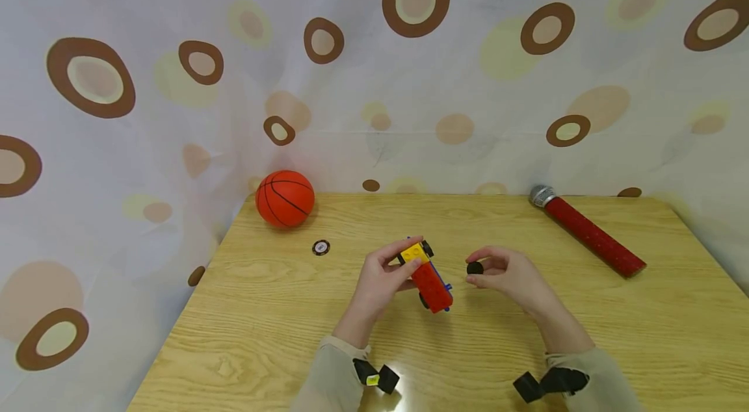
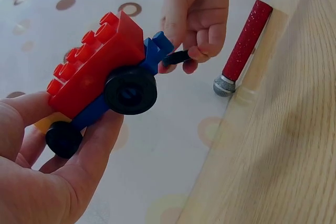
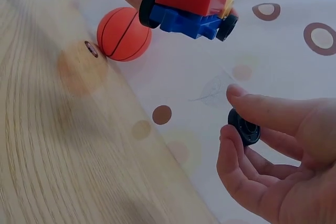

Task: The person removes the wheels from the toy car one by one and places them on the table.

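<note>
Red studded bricks on a blue-based toy car [image 1: 429, 277] are gripped by the left hand [image 1: 380, 282]; a round black wheel [image 1: 474, 267] is pinched by the right hand [image 1: 512, 279].

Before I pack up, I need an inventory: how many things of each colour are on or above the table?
Orange ball: 1
Red microphone: 1
Red, blue and yellow brick car: 1
Black loose wheel: 1
Dark round token: 1
Total: 5

Head view high, frontal; wrist views close, sharing toy car [image 2: 102, 72].
</note>
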{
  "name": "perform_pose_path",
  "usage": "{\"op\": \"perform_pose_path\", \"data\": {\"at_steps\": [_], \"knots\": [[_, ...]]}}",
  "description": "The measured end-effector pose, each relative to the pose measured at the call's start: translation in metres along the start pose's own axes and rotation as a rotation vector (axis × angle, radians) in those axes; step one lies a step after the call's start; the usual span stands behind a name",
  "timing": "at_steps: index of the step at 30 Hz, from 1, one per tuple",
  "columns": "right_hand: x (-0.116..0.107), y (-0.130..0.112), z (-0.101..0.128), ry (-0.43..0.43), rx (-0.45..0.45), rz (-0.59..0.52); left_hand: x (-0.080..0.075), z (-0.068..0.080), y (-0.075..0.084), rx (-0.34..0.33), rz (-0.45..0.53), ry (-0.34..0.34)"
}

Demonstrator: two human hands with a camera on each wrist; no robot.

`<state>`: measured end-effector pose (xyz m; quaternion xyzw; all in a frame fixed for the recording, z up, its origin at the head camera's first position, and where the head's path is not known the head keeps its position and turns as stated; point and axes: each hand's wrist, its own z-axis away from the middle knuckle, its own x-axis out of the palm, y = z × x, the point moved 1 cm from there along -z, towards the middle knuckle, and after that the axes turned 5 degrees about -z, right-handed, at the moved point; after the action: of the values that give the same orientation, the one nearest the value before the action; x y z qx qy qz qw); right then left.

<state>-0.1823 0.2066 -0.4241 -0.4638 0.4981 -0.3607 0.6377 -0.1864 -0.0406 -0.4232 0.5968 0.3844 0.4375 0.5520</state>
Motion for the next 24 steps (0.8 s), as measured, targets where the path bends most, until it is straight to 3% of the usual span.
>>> {"op": "perform_pose_path", "data": {"at_steps": [3, 11, 24], "knots": [[-0.001, 0.003, -0.002, 0.020, 0.029, 0.055, 0.000, 0.000, -0.001, 0.001, -0.002, 0.005], [-0.003, 0.012, -0.006, 0.033, 0.043, 0.005, 0.000, 0.000, -0.004, 0.018, -0.002, 0.007], [-0.002, 0.034, -0.023, 0.133, 0.117, 0.167, 0.001, 0.001, -0.004, 0.008, -0.003, 0.042]]}}
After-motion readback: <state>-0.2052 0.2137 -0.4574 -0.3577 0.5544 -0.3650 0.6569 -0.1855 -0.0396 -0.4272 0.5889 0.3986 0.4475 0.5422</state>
